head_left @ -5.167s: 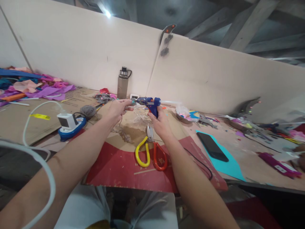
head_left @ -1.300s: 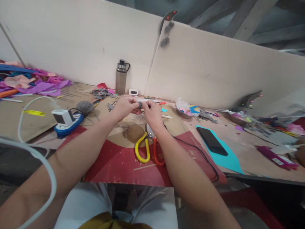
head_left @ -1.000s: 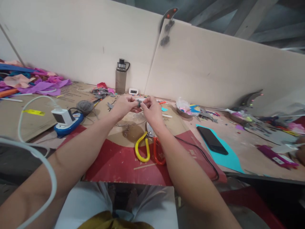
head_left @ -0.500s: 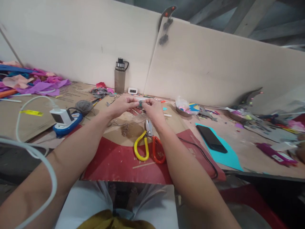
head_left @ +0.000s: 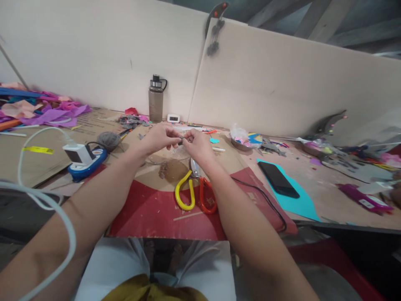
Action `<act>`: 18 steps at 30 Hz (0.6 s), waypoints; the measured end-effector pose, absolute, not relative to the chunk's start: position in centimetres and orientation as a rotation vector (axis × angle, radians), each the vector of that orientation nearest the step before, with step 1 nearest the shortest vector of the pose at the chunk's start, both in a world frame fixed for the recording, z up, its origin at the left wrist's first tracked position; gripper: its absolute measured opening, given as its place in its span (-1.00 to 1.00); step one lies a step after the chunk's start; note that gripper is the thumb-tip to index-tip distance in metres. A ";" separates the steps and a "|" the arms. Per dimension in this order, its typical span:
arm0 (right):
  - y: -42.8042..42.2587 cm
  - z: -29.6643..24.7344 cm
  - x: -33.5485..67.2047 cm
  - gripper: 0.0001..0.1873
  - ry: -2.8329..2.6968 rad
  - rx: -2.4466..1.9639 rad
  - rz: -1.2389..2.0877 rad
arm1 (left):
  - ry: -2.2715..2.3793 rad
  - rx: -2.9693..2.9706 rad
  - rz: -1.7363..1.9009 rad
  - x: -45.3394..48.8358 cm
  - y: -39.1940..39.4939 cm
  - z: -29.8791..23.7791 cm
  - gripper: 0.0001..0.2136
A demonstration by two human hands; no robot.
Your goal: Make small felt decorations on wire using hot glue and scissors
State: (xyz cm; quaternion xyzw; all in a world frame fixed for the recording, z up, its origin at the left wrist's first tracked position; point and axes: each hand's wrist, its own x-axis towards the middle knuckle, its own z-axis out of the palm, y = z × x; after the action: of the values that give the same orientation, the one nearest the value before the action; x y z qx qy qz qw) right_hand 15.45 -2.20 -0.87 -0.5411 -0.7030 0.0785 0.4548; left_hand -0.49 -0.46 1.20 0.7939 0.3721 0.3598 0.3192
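Two hands meet over the middle of the table in the head view, and it's fingertip work! The left hand (head_left: 160,140) pinches a small gray piece (head_left: 180,141) from the left; the right hand (head_left: 198,144) pinches it from the right. Fingers hide most of it, so its shape is hard to tell, but it's up off the cardboard (head_left: 156,213), right between them.

Just nearer, scissors (head_left: 192,193) lie flat, yellow handle left, red handle partly behind the right forearm. A black cable (head_left: 265,195) curves off to the right. Beyond the right hand, there's a teal scrap (head_left: 214,141) and a white stick (head_left: 218,149).

Far side now: bottle (head_left: 156,104) upright by the wall, clock (head_left: 173,118) just right of it. Over left, gray yarn (head_left: 108,139) sits beside the blue power strip (head_left: 82,171). Out right, a phone (head_left: 278,179) rests on a teal sheet (head_left: 305,207)!
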 end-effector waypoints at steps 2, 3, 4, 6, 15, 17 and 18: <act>-2.2 -1.0 15.4 -0.96 -1.769 -1.330 0.212 | 0.970 2.081 0.959 -0.3 -0.2 0.9 -0.87; -2.2 -1.1 15.3 -0.97 -1.774 -1.323 0.252 | 0.977 2.070 0.985 -0.3 -0.2 0.7 -0.89; -2.2 -1.2 15.3 -0.94 -1.767 -1.311 0.298 | 0.996 2.050 1.018 -0.2 -0.1 0.6 -0.90; -2.2 -1.4 15.1 -0.78 -1.734 -1.270 0.354 | 1.054 1.984 1.093 -0.1 0.0 0.5 -0.92; -1.9 -1.9 14.9 -0.96 -1.675 -1.149 0.103 | 1.071 1.747 1.223 0.2 0.0 0.5 -0.94; -2.0 -1.8 14.8 -0.94 -1.658 -1.170 0.120 | 1.075 1.738 1.235 0.3 -0.1 0.5 -0.93; -2.0 -1.7 14.8 -0.93 -1.652 -1.182 0.132 | 1.077 1.737 1.239 0.3 -0.1 0.5 -0.93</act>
State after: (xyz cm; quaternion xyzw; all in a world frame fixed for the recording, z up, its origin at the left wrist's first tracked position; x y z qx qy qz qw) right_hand 14.79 -2.05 -1.74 -0.4940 -0.6905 0.0553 0.5255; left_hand 0.29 -0.13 0.54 0.6760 0.4192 0.4822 0.3671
